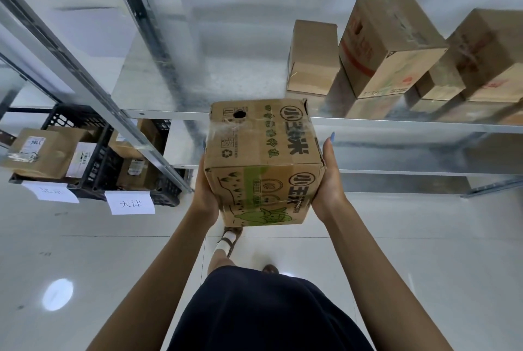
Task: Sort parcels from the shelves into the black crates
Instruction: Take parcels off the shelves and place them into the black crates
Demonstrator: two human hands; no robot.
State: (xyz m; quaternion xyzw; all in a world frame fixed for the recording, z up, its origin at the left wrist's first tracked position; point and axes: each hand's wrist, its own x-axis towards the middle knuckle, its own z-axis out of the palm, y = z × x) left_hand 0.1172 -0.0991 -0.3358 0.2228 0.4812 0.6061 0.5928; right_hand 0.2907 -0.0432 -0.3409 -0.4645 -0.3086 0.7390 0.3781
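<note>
the person is standing at the metal shelf, carrying one parcel off it, and the step in hand looks like the walk to the black crates. the pale floor in front of the shelf is lying open and is giving plenty of room to turn and step towards the shelf's left end.

the crates are sitting low at that left end, partly behind the shelf's slanted upright. both are already holding parcels, so the load should probably be going down onto a flat spot rather than being dropped. the upright is crossing the path to the crates, and swinging wide of it would be keeping the corners from clipping the rail. four other cardboard boxes are waiting on the shelf's right part, well apart from the carry.

the carried box is hanging just in front of the shelf's front edge, clear of it and tilted a little. the left hand and the right hand are pressing flat against opposite sides, with the right fingers lying straight and the left ones mostly hidden. sliding a palm underneath would be giving safer support. the paper labels hanging from the crates below the shelf's left end are worth reading first.
</note>
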